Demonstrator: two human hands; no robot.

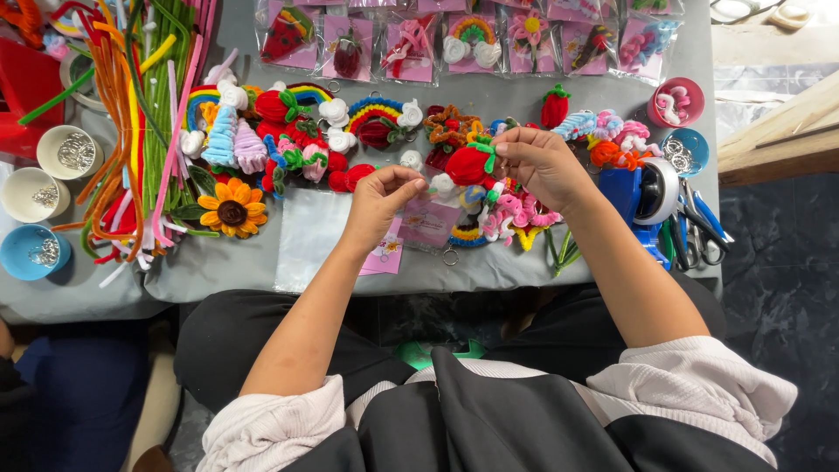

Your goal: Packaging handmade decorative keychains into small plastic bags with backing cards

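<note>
My right hand (pixel 544 162) pinches a red fuzzy strawberry charm with a green leaf top (pixel 472 163) above the table. My left hand (pixel 383 194) is close beside it, fingertips pinched near a small white piece (pixel 441 183) hanging from the charm; whether it grips that piece I cannot tell. Below the hands lie a pink card (pixel 428 222) and a clear plastic sleeve (pixel 310 236). Finished pipe-cleaner charms, rainbows (pixel 377 112) and strawberries (pixel 554 107), crowd the grey table (pixel 218 271) around the hands.
A bundle of coloured pipe cleaners (pixel 144 114) and a sunflower (pixel 232 210) lie at left, with small bowls of metal rings (pixel 33 253). Packaged charms (pixel 411 39) line the far edge. A blue tape dispenser (pixel 642 197) and scissors (pixel 695 236) sit at right.
</note>
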